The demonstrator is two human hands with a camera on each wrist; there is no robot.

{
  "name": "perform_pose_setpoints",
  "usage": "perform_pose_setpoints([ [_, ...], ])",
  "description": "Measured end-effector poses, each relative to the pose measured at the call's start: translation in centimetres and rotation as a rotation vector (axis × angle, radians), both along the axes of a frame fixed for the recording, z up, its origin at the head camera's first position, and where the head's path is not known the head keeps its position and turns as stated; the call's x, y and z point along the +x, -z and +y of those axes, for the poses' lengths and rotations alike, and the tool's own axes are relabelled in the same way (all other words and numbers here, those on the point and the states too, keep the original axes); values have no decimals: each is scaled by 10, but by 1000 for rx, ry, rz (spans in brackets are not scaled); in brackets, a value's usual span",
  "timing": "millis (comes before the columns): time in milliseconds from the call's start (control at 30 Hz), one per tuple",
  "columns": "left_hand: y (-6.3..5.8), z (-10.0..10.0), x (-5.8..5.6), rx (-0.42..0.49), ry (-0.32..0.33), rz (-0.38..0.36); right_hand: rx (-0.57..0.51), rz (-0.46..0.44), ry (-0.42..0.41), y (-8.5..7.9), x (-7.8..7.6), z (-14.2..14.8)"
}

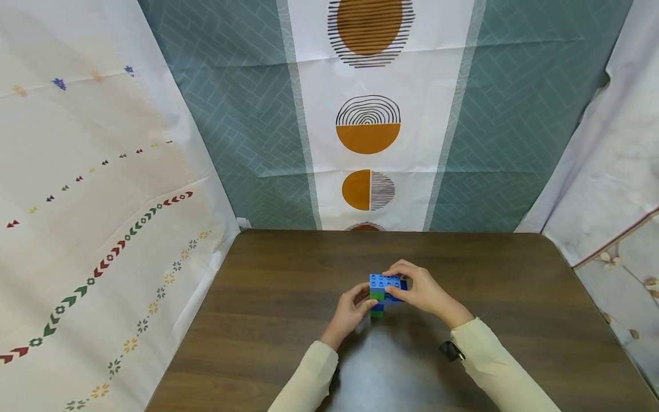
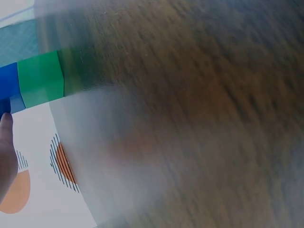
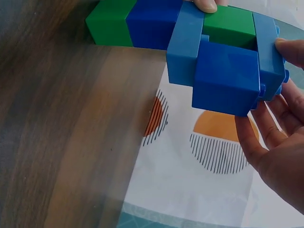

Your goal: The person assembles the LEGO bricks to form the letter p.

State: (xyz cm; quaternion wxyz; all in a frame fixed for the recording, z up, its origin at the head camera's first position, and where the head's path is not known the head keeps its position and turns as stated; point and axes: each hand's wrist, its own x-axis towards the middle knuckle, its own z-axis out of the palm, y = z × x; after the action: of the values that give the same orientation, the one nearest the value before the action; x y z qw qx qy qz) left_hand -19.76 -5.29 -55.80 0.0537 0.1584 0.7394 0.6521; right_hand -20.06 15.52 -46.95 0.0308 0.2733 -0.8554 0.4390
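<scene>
A stack of toy building blocks stands upright on the table, with a green block at its foot and a dark blue block above. A long light blue block crosses over these, carrying another green block and a second dark blue block side by side. Topmost is a studded light blue block. My right hand pinches this top block between thumb and fingers. From the left, my left hand grips the stack at mid-height; most of its fingers are hidden behind the blocks.
The brown wooden table spreads around the stack. A patterned cloth hangs behind its far edge, and white printed cloths hang at both sides. A small black device sits at the right wrist.
</scene>
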Motion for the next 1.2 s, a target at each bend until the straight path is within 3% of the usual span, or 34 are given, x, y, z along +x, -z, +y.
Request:
perform_pose_setpoints([
  [300, 2, 0, 0, -4, 3, 47, -9, -26, 20, 7, 2, 3],
  [633, 3, 0, -1, -3, -8, 43, -163, -82, 31, 24, 8, 23],
  [800, 2, 0, 0, -7, -12, 4, -182, -101, 62, 33, 15, 32],
  [1033, -1, 0, -1, 2, -19, 68, -234, -150, 81, 43, 21, 33],
  [1200, 0, 0, 0, -35, -52, 50, -268, -143, 85, 48, 23, 32],
])
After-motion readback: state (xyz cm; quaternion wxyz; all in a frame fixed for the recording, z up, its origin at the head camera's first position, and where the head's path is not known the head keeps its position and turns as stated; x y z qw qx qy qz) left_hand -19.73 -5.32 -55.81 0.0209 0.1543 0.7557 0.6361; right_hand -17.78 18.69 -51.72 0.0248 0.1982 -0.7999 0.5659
